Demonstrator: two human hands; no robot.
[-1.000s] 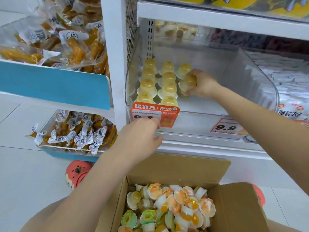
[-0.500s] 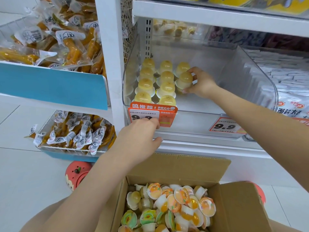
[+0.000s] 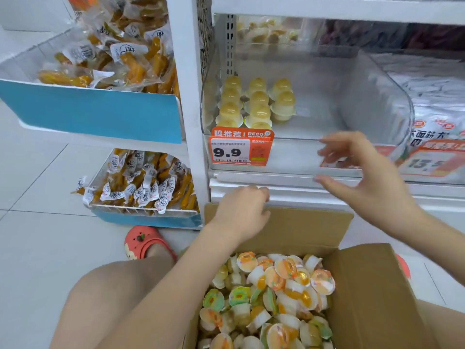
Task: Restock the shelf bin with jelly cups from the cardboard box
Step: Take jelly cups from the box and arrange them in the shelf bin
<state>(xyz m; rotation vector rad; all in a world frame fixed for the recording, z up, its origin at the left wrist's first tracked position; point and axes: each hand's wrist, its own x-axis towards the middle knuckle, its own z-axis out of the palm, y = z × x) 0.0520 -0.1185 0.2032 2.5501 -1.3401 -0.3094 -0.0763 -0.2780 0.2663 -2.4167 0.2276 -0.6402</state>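
Note:
A clear plastic shelf bin (image 3: 377, 96) holds several yellow jelly cups (image 3: 256, 102) standing upside down in rows at its left side. Below, an open cardboard box (image 3: 372, 293) is full of loose jelly cups (image 3: 271, 293) with orange and green lids. My right hand (image 3: 362, 172) hovers outside the bin's front wall, fingers spread, holding nothing. My left hand (image 3: 241, 212) rests curled over the far flap of the box; its fingertips are hidden, and no cup shows in it.
An orange 9.9 price tag (image 3: 239, 149) hangs on the bin front. Snack packets fill the blue-fronted trays (image 3: 100, 114) at left. Bagged goods (image 3: 437, 102) sit in the bin to the right. My knee and a red clog (image 3: 143, 240) are beside the box.
My right hand let go of a jelly cup in the third row and drew back out of the bin, now open. My left hand dropped from the price tag down to the box flap.

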